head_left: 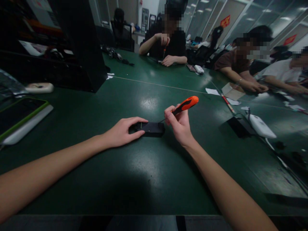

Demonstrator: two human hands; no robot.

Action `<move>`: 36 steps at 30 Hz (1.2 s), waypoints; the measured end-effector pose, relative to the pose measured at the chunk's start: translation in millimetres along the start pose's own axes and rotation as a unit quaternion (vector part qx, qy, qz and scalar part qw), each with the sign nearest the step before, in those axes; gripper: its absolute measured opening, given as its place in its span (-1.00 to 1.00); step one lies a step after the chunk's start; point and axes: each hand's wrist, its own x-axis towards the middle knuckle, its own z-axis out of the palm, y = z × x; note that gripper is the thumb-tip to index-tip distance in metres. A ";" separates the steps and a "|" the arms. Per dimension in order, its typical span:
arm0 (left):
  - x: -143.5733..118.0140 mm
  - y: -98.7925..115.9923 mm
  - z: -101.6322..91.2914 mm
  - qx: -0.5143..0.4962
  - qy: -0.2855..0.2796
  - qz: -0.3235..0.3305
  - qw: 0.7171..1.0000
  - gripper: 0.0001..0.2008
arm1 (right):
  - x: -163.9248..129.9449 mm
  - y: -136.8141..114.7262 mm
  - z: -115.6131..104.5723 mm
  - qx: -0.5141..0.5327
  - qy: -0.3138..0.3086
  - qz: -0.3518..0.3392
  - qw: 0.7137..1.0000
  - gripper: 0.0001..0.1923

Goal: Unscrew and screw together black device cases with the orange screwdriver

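Note:
A small black rectangular box [154,128] lies on the green tabletop in front of me. My left hand [124,131] grips its left end, thumb along the near side and fingers along the far side. In my right hand [180,125] is a screwdriver [189,103] with an orange and black handle, held tilted between thumb and fingers. Its thin shaft slants down to the left, and the tip is at the right part of the box's top. Whether the tip touches a screw is too small to tell.
A green-edged device [26,118] stands at left, near a black upright panel [79,45]. At right lie a white power bank-like object [262,125], cables and a small open box [233,91]. Across the green table [144,179], a person [166,41] holds another screwdriver; others sit at right.

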 end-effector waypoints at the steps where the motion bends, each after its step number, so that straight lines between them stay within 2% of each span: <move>1: -0.2 0.1 -0.2 -0.001 0.000 0.000 1.000 -0.59 | 1.2 -0.6 -1.4 0.008 0.007 -0.003 1.000 -0.72; 5: -0.7 0.1 -0.4 -0.001 -0.001 -0.001 1.000 -0.59 | 3.4 -9.2 -2.0 0.024 0.017 0.005 1.000 -0.73; 9: -0.5 -0.2 -0.1 -0.001 0.000 -0.001 1.000 -0.59 | 0.5 -15.3 2.0 0.031 -0.026 0.011 0.999 -0.79; 14: -0.2 -0.3 0.0 0.000 0.000 -0.005 1.000 -0.59 | -4.9 -12.2 3.8 0.051 -0.067 0.028 0.996 -0.73; 20: -0.5 -0.9 0.2 0.001 -0.001 -0.001 1.000 -0.59 | -10.6 -10.6 9.0 -0.006 -0.030 0.009 1.000 -0.79; 23: -0.6 -1.0 0.2 0.000 0.000 -0.001 1.000 -0.59 | -12.6 -16.2 17.7 0.038 -0.009 -0.011 0.999 -0.82; 30: -0.3 -1.3 0.6 0.002 0.003 0.002 1.000 -0.58 | -16.3 -18.3 29.6 0.102 -0.054 0.003 0.993 -0.87; 33: -0.1 -1.0 0.4 0.002 0.003 0.003 1.000 -0.58 | -18.1 -14.5 28.1 0.092 -0.070 0.015 0.993 -0.89; 36: 0.1 -1.3 0.4 0.001 0.003 0.008 1.000 -0.57 | -18.1 -18.4 25.5 0.024 -0.068 0.006 0.997 -0.89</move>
